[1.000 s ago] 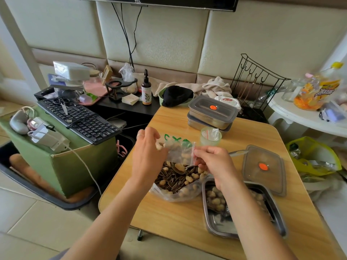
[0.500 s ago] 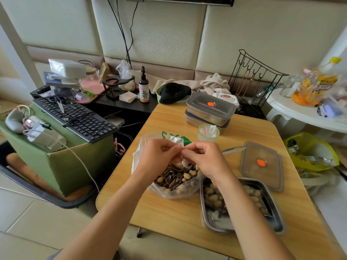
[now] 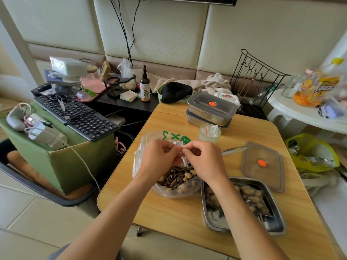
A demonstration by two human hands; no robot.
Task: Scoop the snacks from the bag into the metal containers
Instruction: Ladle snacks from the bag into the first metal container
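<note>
Wooden table (image 3: 187, 212) fills the middle of a cluttered room with padded wall panels. On it, near the front left, sits the clear bag (image 3: 139, 152) of snacks (image 3: 176, 180), sunflower seeds mixed with pale nuts. Above its mouth the left hand (image 3: 159, 158) and right hand (image 3: 205, 162) meet, fingers curled, each pinching the bag's top edge. Touching the bag on the right lies an open metal container (image 3: 277, 225) partly filled with nuts, with its lid (image 3: 262, 166) flat just behind it. A spoon (image 3: 233, 150) shows between right hand and lid. Farther back stand a small cup (image 3: 209, 133) and two stacked, lidded containers (image 3: 212, 107). Left of the table, a keyboard (image 3: 78, 115) rests on a green box (image 3: 78, 166).
</note>
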